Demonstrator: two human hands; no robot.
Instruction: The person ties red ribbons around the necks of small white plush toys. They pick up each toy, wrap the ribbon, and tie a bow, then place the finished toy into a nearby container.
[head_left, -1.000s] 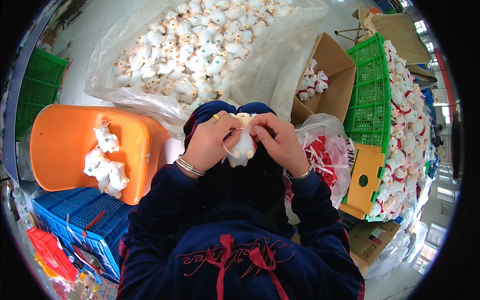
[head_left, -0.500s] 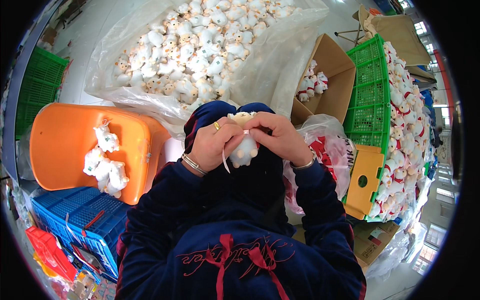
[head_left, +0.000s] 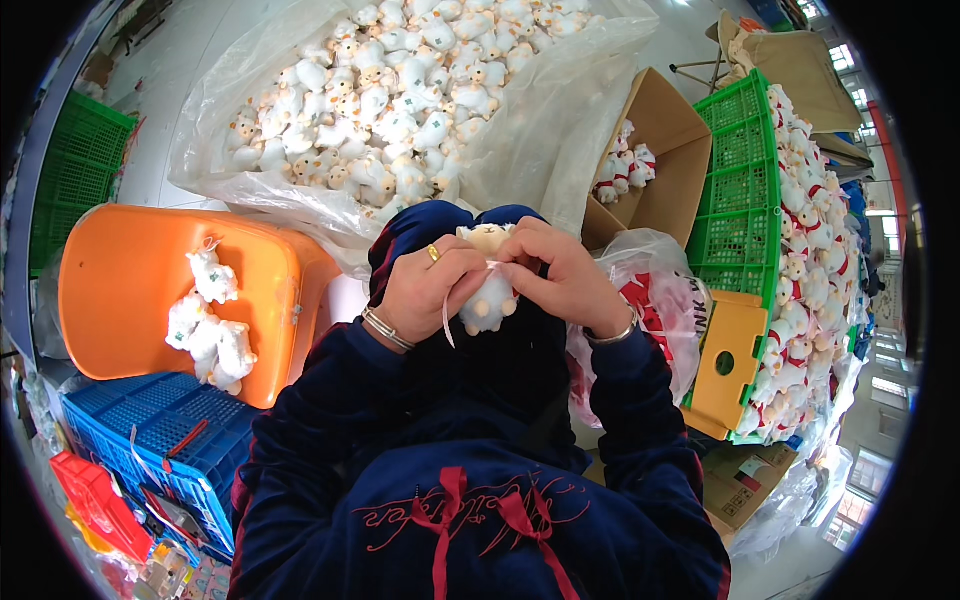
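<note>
A small white plush sheep (head_left: 487, 305) with a cream face and stubby feet is held upright between my two hands, above my lap. A thin pale ribbon (head_left: 447, 325) crosses its neck, and one end dangles below my left hand. My left hand (head_left: 428, 287), with a ring and bracelets, is closed, pinching the ribbon at the toy's left side. My right hand (head_left: 562, 280) is closed too, its thumb and forefinger pinched on the ribbon at the neck. The fingertips partly hide the ribbon there.
A clear plastic sack (head_left: 520, 130) heaped with plush sheep lies ahead. Left are an orange chair (head_left: 120, 290) with several sheep and a blue crate (head_left: 160, 420). Right are a cardboard box (head_left: 665, 130), a plastic bag (head_left: 640, 260) with red pieces, and a green crate (head_left: 735, 200) beside red-scarfed toys.
My right hand's fingers have shifted slightly at the toy's neck. My left hand and the toy stay almost in place.
</note>
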